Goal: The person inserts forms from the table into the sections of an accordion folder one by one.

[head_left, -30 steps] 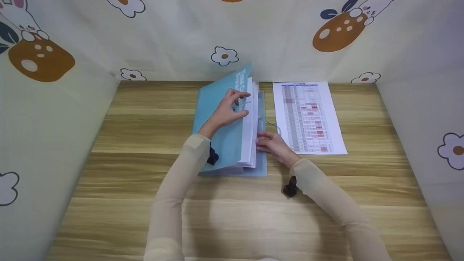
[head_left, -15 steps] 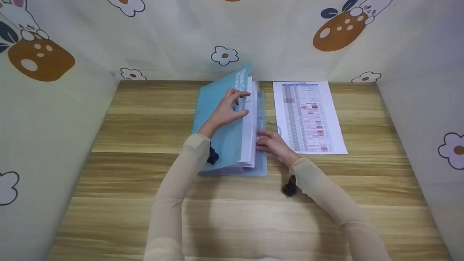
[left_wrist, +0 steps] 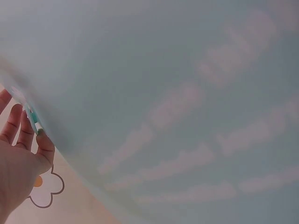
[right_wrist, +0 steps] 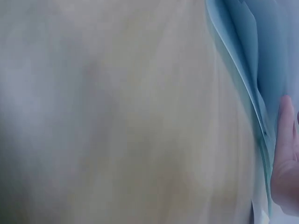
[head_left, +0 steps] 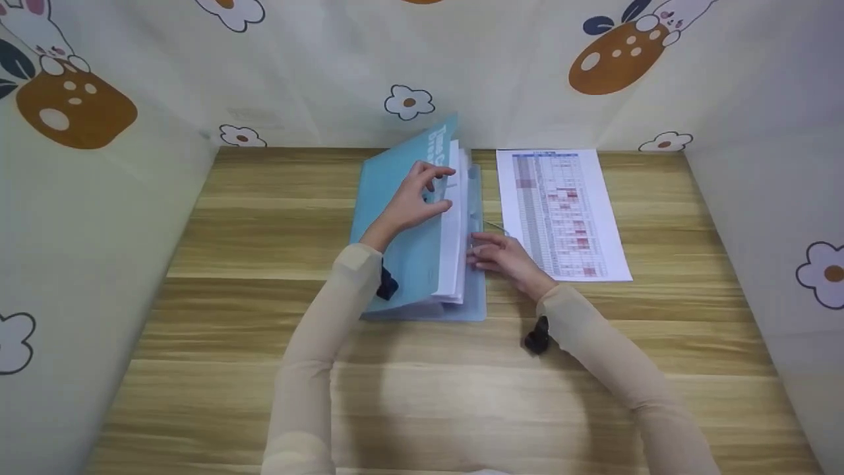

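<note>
A blue document folder with white lettering lies on the table, its front cover tilted up at the right. White inner sheets show in the opening. My left hand holds the raised cover and inner sheets near their right edge; in the left wrist view its fingers meet at the cover's edge. My right hand is at the folder's right side, fingertips over the lower cover. In the right wrist view only part of the hand shows, so its grip is unclear. A thin cord runs beside it.
A printed sheet with a table and red-marked cells lies just right of the folder. Patterned curtain walls close in the wooden table at the back and both sides. Black devices hang at the wrists.
My right hand has shifted slightly right and away from the inner sheets, with its fingertips a little farther out. My left hand and the raised cover have stayed in place.
</note>
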### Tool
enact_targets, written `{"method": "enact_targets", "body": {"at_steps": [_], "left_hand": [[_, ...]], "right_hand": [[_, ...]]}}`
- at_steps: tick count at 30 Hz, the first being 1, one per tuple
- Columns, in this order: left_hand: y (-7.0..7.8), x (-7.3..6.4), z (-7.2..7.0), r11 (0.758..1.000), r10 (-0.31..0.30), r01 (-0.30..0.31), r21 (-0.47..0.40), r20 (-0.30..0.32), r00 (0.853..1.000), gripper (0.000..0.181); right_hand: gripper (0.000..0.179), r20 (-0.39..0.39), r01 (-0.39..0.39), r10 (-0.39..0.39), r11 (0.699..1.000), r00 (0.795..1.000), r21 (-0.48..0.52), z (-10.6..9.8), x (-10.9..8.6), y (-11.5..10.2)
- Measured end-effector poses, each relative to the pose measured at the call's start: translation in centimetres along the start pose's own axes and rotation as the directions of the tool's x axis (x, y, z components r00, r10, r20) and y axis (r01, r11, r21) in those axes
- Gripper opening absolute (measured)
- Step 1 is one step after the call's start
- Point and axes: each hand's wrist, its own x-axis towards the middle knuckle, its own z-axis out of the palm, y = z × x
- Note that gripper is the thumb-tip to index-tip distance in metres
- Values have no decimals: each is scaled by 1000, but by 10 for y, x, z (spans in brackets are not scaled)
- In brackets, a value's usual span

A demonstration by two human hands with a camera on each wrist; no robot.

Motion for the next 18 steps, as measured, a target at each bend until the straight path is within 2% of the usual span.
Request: {"method": "enact_targets", "body": {"at_steps": [9, 14, 18], "left_hand": [[0, 0, 1, 1000, -5, 5, 3, -10, 1000, 50], [1, -1, 0, 1000, -8, 8, 4, -5, 1000, 50], [0, 0, 0, 1000, -14, 14, 5, -2, 1000, 51]], "right_hand": [[45, -44, 80, -78, 996, 996, 29, -34, -6, -21], [46, -94, 112, -109, 993, 990, 23, -58, -12, -37], [41, -143, 131, -120, 989, 982, 67, -78, -20, -50]]}}
